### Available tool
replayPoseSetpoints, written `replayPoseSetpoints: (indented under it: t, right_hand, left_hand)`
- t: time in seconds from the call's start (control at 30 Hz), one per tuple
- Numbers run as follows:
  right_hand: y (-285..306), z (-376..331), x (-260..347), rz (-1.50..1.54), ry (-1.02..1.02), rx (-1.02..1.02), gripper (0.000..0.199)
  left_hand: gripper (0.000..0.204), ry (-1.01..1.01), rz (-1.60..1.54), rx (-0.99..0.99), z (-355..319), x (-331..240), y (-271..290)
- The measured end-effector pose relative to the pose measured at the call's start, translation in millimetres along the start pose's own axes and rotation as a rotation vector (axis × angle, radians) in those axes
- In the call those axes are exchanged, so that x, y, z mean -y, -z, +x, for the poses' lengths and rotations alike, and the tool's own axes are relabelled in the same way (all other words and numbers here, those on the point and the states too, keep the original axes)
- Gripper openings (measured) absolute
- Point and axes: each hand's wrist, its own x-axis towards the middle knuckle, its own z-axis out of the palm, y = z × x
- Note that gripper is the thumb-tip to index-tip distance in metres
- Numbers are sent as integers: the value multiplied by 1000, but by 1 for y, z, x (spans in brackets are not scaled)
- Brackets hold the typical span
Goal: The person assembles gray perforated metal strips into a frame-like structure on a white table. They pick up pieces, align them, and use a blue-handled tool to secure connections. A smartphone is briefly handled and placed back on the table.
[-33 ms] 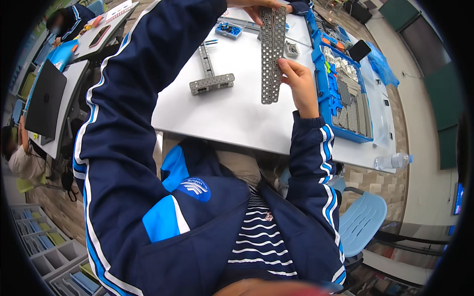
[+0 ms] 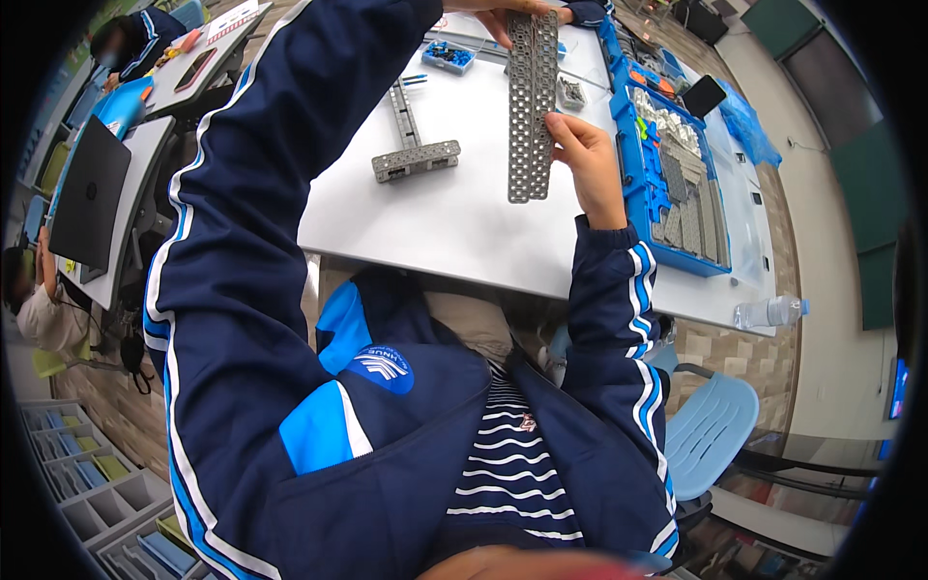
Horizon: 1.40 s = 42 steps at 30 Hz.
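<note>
Two long grey perforated plates (image 2: pixel 528 116), one laid against the other, are raised above the white table. My left hand (image 2: pixel 505 14) grips their far end, partly cut off by the top of the picture. Thumb and fingers of my right hand (image 2: pixel 586 155) pinch the right edge of the plates about halfway down. On the table to their left lies a grey T-shaped assembly of perforated beams (image 2: pixel 416 161), apart from both hands.
A blue parts case (image 2: pixel 681 263) with grey beams and small pieces stands on the right. Behind are a small box of blue pieces (image 2: pixel 448 56) and a clear box (image 2: pixel 571 92). A plastic bottle (image 2: pixel 768 313) lies at the front right edge, near a blue chair (image 2: pixel 713 430).
</note>
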Motion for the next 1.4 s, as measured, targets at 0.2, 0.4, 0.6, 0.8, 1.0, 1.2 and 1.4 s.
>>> replayPoseSetpoints:
  t: [0.2, 0.4, 0.6, 0.8, 1.0, 1.2, 1.4]
  right_hand:
    - [-8, -10, 6, -41, 114, 3, 29]
    - [-14, -9, 4, -93, 172, -35, 29]
    - [-19, -9, -4, -54, 133, -1, 33]
    - [-18, -14, -12, -32, 96, 7, 33]
    - [-18, -19, -19, 2, 58, 24, 32]
    - [-23, -17, -30, 28, 2, 103, 31]
    - [-37, -7, -37, -17, -32, 224, 31]
  left_hand:
    - [39, -66, 2, -32, -18, -10, -7]
    - [37, -55, 43, -15, -26, -10, -6]
    - [36, -51, -14, -24, -35, -1, -8]
    - [39, 13, 60, -90, -47, -3, -16]
    - [34, 72, 292, -223, -75, -35, -45]
    - [26, 44, 457, -288, -95, -45, -51]
    - [29, 4, 228, -268, -88, -13, -34]
